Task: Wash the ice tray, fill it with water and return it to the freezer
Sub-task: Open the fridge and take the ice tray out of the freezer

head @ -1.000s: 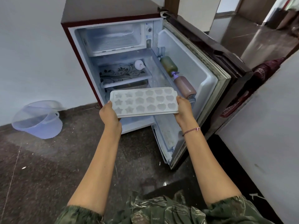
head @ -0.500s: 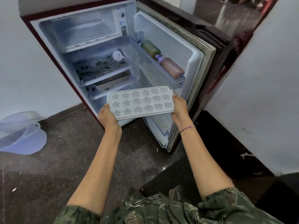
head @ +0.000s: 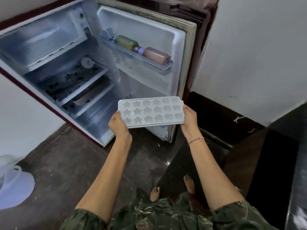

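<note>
Holding ice tray [head: 150,112] level, left hand [head: 118,123], right hand [head: 189,118]; no legible writing

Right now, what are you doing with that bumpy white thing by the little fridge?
That is an ice tray with star and heart shaped moulds. A person holds it flat, the left hand on one short end and the right hand on the other, in front of the mini fridge. The fridge door stands wide open, with two bottles lying in its shelf. The freezer compartment at the top looks empty.
</note>
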The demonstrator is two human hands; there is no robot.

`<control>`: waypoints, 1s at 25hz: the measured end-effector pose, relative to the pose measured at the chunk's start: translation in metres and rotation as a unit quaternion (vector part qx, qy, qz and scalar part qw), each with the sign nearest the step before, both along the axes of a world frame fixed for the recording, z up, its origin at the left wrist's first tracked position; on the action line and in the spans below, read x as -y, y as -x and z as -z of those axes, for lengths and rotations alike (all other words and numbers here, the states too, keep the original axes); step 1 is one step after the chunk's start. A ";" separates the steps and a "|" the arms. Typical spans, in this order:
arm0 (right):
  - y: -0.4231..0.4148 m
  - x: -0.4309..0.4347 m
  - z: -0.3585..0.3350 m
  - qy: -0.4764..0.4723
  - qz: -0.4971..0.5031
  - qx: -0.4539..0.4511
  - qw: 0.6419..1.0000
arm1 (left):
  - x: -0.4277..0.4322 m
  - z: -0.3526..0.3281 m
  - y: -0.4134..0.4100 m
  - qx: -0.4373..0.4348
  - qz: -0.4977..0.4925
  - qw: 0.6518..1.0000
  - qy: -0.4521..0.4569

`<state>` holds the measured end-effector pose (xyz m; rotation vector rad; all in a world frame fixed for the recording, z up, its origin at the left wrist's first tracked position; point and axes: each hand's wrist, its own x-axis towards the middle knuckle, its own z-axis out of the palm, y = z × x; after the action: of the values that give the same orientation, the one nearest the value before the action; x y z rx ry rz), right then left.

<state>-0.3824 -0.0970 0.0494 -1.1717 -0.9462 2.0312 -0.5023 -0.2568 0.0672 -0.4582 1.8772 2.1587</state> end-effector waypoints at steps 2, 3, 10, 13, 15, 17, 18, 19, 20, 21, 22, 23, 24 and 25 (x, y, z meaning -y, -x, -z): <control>-0.017 0.001 0.001 -0.004 0.033 0.004 0.999 | -0.009 0.004 -0.007 0.010 0.032 0.999 -0.002; -0.027 0.000 0.003 -0.005 0.048 0.008 0.999 | -0.014 0.007 -0.012 0.010 0.049 0.999 -0.004; -0.097 -0.002 0.018 -0.004 0.110 0.021 0.994 | -0.044 0.013 -0.056 0.005 0.141 0.990 -0.004; -0.128 -0.008 0.020 0.010 0.161 0.029 0.986 | -0.064 0.011 -0.078 0.020 0.182 0.983 -0.016; -0.150 -0.013 0.020 0.016 0.193 0.034 0.981 | -0.079 0.012 -0.094 0.028 0.219 0.975 -0.024; -0.172 -0.017 0.015 0.013 0.230 0.035 0.973 | -0.094 0.012 -0.110 0.029 0.266 0.963 -0.019; -0.183 -0.019 0.012 0.010 0.250 0.036 0.967 | -0.103 0.012 -0.118 0.031 0.289 0.957 -0.021; -0.193 -0.021 0.009 0.007 0.269 0.037 0.962 | -0.111 0.011 -0.125 0.036 0.306 0.951 -0.026; -0.203 -0.023 0.006 0.003 0.286 0.039 0.957 | -0.120 0.011 -0.132 0.039 0.321 0.946 -0.028; -0.212 -0.025 0.004 0.000 0.303 0.041 0.952 | -0.128 0.010 -0.140 0.042 0.336 0.941 -0.028; -0.220 -0.027 0.001 -0.002 0.319 0.039 0.947 | -0.136 0.010 -0.146 0.046 0.350 0.935 -0.026; -0.229 -0.029 -0.001 -0.003 0.337 0.036 0.941 | -0.145 0.009 -0.154 0.052 0.365 0.929 -0.026; -0.237 -0.031 -0.002 -0.003 0.351 0.034 0.936 | -0.153 0.009 -0.160 0.059 0.377 0.924 -0.026; -0.245 -0.034 -0.003 -0.002 0.364 0.033 0.931 | -0.162 0.008 -0.166 0.062 0.389 0.919 -0.025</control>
<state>-0.1374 -0.0634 0.0526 -1.3389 -0.4337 1.3919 -0.3362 -0.0951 0.0589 0.1550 1.5519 1.5836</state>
